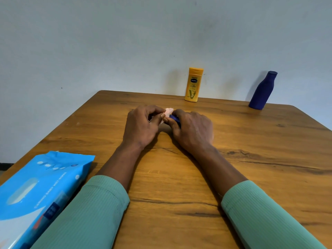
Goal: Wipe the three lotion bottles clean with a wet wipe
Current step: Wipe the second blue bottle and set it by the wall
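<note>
Small blue bottle lies in the grip of the right hand; the left hand pinches the wet wipe.

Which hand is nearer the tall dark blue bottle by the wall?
Right. The right hand is left of and in front of the tall dark blue bottle; the left hand is farther left.

Grained wooden table, glossy plastic wipes pack, ribbed cloth sleeves, matt wall.

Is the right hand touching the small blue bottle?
Touching. The head view shows the right hand curled round the small blue bottle, with no gap; the left hand pinches the wet wipe beside it.
</note>
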Tool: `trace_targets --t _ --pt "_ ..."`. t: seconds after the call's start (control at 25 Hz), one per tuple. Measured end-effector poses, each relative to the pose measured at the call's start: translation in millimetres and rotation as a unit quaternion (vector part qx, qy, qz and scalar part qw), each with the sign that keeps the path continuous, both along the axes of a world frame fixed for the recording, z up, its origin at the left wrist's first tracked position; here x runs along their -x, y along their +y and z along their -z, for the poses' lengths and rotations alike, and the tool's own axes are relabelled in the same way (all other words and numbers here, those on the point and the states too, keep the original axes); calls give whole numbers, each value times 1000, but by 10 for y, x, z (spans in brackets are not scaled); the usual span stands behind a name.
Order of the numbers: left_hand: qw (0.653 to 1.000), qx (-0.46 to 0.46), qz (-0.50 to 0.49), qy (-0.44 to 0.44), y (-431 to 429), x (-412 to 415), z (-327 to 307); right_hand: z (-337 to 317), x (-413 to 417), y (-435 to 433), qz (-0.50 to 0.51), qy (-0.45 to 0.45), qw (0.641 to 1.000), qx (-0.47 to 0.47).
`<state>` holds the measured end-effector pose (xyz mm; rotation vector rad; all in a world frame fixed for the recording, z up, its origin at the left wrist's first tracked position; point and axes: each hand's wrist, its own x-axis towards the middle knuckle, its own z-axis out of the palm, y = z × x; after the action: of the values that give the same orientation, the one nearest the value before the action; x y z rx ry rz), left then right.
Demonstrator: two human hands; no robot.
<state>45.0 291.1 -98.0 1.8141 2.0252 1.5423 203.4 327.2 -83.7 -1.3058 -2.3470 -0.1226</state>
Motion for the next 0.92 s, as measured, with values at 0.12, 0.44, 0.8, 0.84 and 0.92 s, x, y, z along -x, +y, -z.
trace_targets --t 0.12,0.44,0.8,0.84,0.92 --pt "996 -63 -58 19 18 16 -27 18 33 4 3 47 999 -2" --pt "989 -145 -16 29 29 -88 -65 46 121 -41 -5 395 910 126" --pt "987 -150 -3 -52 21 -34 -51 40 83 57 -81 473 782 397" --pt "988 -145 -2 -63 16 -27 -43 26 73 49 -86 477 771 414" --pt "991 -118 36 -49 -6 -79 -37 34 57 69 -87 493 753 428"
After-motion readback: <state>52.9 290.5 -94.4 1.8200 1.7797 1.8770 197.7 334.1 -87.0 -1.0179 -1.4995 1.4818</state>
